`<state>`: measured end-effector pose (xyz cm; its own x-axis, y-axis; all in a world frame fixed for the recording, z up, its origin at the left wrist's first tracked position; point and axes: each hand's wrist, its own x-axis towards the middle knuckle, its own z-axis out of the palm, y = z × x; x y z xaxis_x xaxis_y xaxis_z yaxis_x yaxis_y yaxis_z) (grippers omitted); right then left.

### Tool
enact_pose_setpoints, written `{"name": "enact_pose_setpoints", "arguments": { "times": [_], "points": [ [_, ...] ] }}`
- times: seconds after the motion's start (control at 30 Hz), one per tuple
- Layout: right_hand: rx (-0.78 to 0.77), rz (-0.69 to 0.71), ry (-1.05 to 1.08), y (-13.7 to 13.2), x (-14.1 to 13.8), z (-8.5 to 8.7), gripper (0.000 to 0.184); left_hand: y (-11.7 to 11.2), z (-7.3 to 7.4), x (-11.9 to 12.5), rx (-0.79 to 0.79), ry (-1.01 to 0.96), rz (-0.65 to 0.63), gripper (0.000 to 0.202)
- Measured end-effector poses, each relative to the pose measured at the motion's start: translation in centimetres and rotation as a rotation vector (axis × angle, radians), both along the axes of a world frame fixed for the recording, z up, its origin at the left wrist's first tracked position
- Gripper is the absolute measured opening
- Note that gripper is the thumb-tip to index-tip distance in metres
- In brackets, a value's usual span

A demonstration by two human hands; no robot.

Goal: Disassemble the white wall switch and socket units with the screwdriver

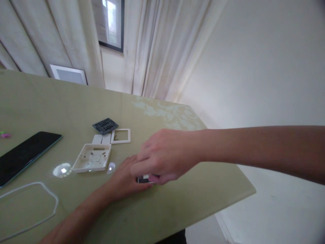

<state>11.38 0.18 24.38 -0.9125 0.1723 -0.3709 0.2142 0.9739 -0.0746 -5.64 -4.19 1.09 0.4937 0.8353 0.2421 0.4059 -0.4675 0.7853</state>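
My right hand reaches in from the right, its fingers curled over a small silver and dark part on the green table. My left hand lies under and beside it, touching the same part; its fingers are mostly hidden by the right hand. A white square switch housing rests just left of the hands. Behind it lie a white square frame, a white rocker plate and a dark grey square insert.
A black phone or tablet lies at the left. A clear outline shape sits at the near left. A small pink and green item is at the left edge. The table's corner is at the right. Curtains hang behind.
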Motion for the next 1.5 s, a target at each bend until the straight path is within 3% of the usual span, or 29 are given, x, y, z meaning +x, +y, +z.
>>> {"name": "enact_pose_setpoints", "arguments": {
  "times": [0.03, 0.13, 0.17, 0.2, 0.27, 0.3, 0.33, 0.37, 0.43, 0.47, 0.5, 0.53, 0.6, 0.63, 0.67, 0.73, 0.8, 0.83, 0.87, 0.93, 1.0, 1.03, 1.1, 1.17, 1.2, 1.3, 1.37, 1.4, 1.5],
  "points": [
    [-0.021, -0.099, 0.014, 0.2, 0.1, -0.1, 0.024, 0.0, -0.1, 0.0, 0.001, 0.028, -0.008, 0.054],
    [0.133, -0.674, -0.021, 0.5, 0.1, -0.3, 0.05, 0.2, -0.2, 0.0, 0.02, 0.105, -0.032, 0.075],
    [0.19, -0.736, -0.031, 0.4, -0.1, -0.3, 0.055, 0.3, -0.3, 0.0, 0.023, 0.11, -0.037, 0.074],
    [0.207, -0.676, -0.024, 0.3, -0.2, -0.4, 0.05, 0.3, -0.3, 0.0, 0.018, 0.11, -0.048, 0.068],
    [0.137, -0.33, 0.001, 0.0, -0.3, -0.4, 0.029, 0.4, -0.2, 0.0, -0.011, 0.111, -0.074, 0.048],
    [0.074, -0.174, 0.013, 0.1, -0.3, -0.3, 0.028, 0.4, -0.2, 0.0, -0.019, 0.113, -0.077, 0.045],
    [0.016, -0.121, 0.026, 0.2, -0.1, -0.3, 0.031, 0.4, -0.3, 0.0, -0.017, 0.114, -0.071, 0.048],
    [-0.013, -0.192, 0.036, 0.4, 0.0, -0.2, 0.034, 0.4, -0.3, 0.0, -0.005, 0.115, -0.059, 0.057],
    [0.025, -0.534, 0.019, 0.8, 0.3, -0.2, 0.039, 0.4, -0.3, 0.0, 0.03, 0.117, -0.036, 0.077],
    [0.074, -0.665, -0.011, 0.8, 0.3, -0.1, 0.047, 0.4, -0.2, 0.0, 0.038, 0.117, -0.031, 0.08],
    [0.125, -0.703, -0.043, 0.6, 0.3, -0.1, 0.056, 0.4, -0.2, 0.0, 0.033, 0.112, -0.032, 0.076],
    [0.143, -0.616, -0.05, 0.4, 0.2, -0.1, 0.051, 0.3, -0.1, 0.0, 0.024, 0.103, -0.033, 0.068],
    [0.074, -0.258, -0.018, -0.1, 0.2, -0.1, 0.029, 0.2, 0.0, 0.0, 0.005, 0.087, -0.034, 0.05],
    [-0.004, -0.104, 0.009, -0.1, 0.2, -0.2, 0.027, 0.1, 0.1, -0.1, -0.001, 0.084, -0.032, 0.046],
    [-0.07, -0.056, 0.051, 0.0, 0.3, -0.2, 0.029, 0.1, 0.1, -0.1, -0.002, 0.086, -0.027, 0.047],
    [-0.061, -0.263, 0.103, 0.5, 0.4, -0.4, 0.034, 0.2, 0.1, -0.2, 0.003, 0.112, -0.019, 0.062],
    [0.123, -0.61, 0.062, 0.7, 0.4, -0.5, 0.058, 0.3, -0.1, -0.3, 0.004, 0.14, -0.016, 0.076],
    [0.187, -0.672, 0.046, 0.6, 0.3, -0.5, 0.066, 0.3, -0.1, -0.3, 0.003, 0.15, -0.022, 0.076],
    [0.194, -0.624, 0.046, 0.4, 0.2, -0.4, 0.063, 0.4, -0.1, -0.3, 0.002, 0.156, -0.035, 0.07],
    [0.111, -0.315, 0.081, 0.1, 0.0, -0.3, 0.039, 0.3, 0.0, -0.4, 0.0, 0.161, -0.062, 0.052],
    [0.022, -0.121, 0.11, 0.2, 0.1, -0.2, 0.034, 0.4, 0.2, -0.4, -0.002, 0.162, -0.064, 0.047],
    [0.007, -0.167, 0.113, 0.5, 0.3, -0.3, 0.037, 0.4, 0.3, -0.4, 0.0, 0.16, -0.056, 0.053],
    [0.091, -0.451, 0.069, 1.2, 0.6, -0.5, 0.039, 0.5, 0.4, -0.3, 0.006, 0.157, -0.038, 0.07],
    [0.218, -0.681, 0.021, 1.3, 0.8, -0.7, 0.064, 0.6, 0.4, -0.3, 0.01, 0.157, -0.037, 0.078],
    [0.239, -0.673, 0.034, 1.1, 0.8, -0.8, 0.065, 0.6, 0.4, -0.2, 0.005, 0.161, -0.043, 0.075],
    [0.159, -0.255, 0.119, 0.1, 0.8, -0.8, 0.033, 0.6, 0.5, -0.3, -0.02, 0.174, -0.086, 0.046],
    [0.08, -0.104, 0.154, 0.0, 1.0, -0.7, 0.029, 0.5, 0.7, -0.3, -0.02, 0.178, -0.086, 0.04],
    [0.077, -0.162, 0.153, 0.2, 1.1, -0.7, 0.03, 0.5, 0.8, -0.3, -0.014, 0.178, -0.072, 0.046],
    [0.199, -0.591, 0.1, 0.6, 1.2, -0.7, 0.045, 0.5, 0.8, -0.2, -0.011, 0.173, -0.037, 0.07]
  ]
}}
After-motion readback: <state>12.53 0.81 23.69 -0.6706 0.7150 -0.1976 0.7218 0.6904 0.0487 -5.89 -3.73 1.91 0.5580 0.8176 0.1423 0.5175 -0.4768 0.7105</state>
